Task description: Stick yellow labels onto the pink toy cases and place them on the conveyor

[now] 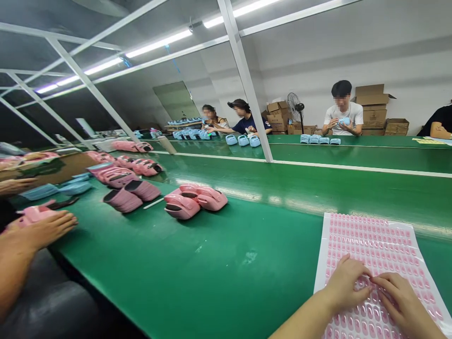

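A white sheet (370, 240) covered in rows of small pink oval stickers lies on the green belt (226, 263) at the lower right. My left hand (344, 282) rests on the sheet with its fingers curled and its fingertips pressed to the stickers. My right hand (402, 301) lies beside it, fingers bent, its fingertips meeting those of the left hand at one sticker. Whether a sticker is pinched between them I cannot make out. A pair of pink shoes (194, 200) sits on the belt to the left of the sheet.
More pink shoes (132, 188) stand in pairs further left. A co-worker's arm and hand (38, 233) reach in at the left edge by a pink shoe. Across the belt, people handle blue shoes (319, 139). Cardboard boxes (374, 108) and a fan (295, 107) stand behind.
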Demonstrator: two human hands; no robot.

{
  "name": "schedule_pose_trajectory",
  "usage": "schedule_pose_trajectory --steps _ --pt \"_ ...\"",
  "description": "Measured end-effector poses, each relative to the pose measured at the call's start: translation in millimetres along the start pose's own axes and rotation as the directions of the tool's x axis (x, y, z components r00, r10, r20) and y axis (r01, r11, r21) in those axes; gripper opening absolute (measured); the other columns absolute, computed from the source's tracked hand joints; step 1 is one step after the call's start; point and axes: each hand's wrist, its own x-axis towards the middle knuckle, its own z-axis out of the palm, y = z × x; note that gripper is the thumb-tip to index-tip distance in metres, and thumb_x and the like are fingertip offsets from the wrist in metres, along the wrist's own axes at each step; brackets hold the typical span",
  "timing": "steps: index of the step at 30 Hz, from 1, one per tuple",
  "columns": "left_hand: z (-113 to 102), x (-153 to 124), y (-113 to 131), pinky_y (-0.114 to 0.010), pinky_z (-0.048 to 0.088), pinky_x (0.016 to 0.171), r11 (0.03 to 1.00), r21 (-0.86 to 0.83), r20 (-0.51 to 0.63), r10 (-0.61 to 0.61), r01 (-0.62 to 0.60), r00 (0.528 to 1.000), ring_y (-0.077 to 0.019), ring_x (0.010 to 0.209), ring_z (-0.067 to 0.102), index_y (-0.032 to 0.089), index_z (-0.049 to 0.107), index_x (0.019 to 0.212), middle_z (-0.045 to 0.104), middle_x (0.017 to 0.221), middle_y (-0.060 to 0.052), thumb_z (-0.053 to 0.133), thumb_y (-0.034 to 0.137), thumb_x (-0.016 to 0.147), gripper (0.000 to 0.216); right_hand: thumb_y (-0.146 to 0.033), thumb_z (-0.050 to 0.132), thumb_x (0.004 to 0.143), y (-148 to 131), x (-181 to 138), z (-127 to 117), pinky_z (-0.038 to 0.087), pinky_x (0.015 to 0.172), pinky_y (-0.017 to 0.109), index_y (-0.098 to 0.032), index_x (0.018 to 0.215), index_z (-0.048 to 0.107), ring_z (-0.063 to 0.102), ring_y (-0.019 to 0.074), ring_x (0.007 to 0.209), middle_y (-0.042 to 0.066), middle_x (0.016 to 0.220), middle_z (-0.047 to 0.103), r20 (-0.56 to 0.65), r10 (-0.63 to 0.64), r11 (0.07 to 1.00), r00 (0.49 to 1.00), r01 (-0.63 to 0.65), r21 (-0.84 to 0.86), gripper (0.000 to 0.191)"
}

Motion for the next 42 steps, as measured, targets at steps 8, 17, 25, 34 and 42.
schedule_pose_trajectory --steps 8,17,25,34,42 --pt "0 0 1 -0.037 0.029 0.098 1.000 -0.002 -0.004 0.014 -0.014 1.000 -0.0160 0.090 0.058 0.023 0.057 0.093 0.066 0.093 0.000 0.057 0.029 0.076 0.018 -0.035 0.043 0.086 1 -1 -2 0.051 0.069 0.034 -0.026 0.100 0.062 0.062 0.0199 0.080 0.007 0.089 0.066 0.014 -0.022 1.000 1.000 0.022 -0.017 0.026" --pt "1 0 1 -0.035 0.026 0.100 1.000 -0.005 -0.009 0.000 0.000 1.000 -0.0159 0.093 0.058 0.021 0.058 0.094 0.066 0.095 -0.002 0.058 0.027 0.075 0.020 -0.034 0.045 0.084 2 -1 -1 0.051 0.070 0.035 -0.026 0.099 0.063 0.062 0.0204 0.080 0.007 0.089 0.065 0.009 -0.008 1.000 1.000 0.009 -0.028 0.025" --pt "0 2 1 -0.035 0.026 0.100 0.998 -0.054 -0.009 -0.031 0.031 0.999 -0.0157 0.088 0.059 0.018 0.057 0.098 0.066 0.095 -0.003 0.059 0.027 0.074 0.025 -0.034 0.045 0.084 11 0 4 0.052 0.067 0.029 -0.028 0.109 0.057 0.064 0.0180 0.080 0.004 0.090 0.067 -0.034 -0.068 0.995 0.997 0.066 -0.070 0.028" --pt "0 7 3 -0.032 0.036 0.092 0.995 -0.046 0.020 -0.084 0.085 0.996 -0.0174 0.091 0.057 0.019 0.056 0.097 0.066 0.096 -0.003 0.063 0.027 0.072 0.027 -0.030 0.052 0.081 41 1 4 0.054 0.068 0.027 -0.026 0.115 0.054 0.066 0.0190 0.083 0.005 0.096 0.068 0.079 -0.205 0.970 0.976 0.213 -0.119 0.035" --pt "-2 5 5 -0.031 0.037 0.091 0.994 -0.051 0.020 -0.099 0.100 0.995 -0.0174 0.094 0.058 0.017 0.056 0.098 0.067 0.098 -0.004 0.062 0.027 0.074 0.027 -0.031 0.053 0.080 48 0 10 0.056 0.065 0.026 -0.028 0.115 0.055 0.067 0.0182 0.080 0.003 0.093 0.070 0.102 -0.183 0.972 0.978 0.195 -0.133 0.035"
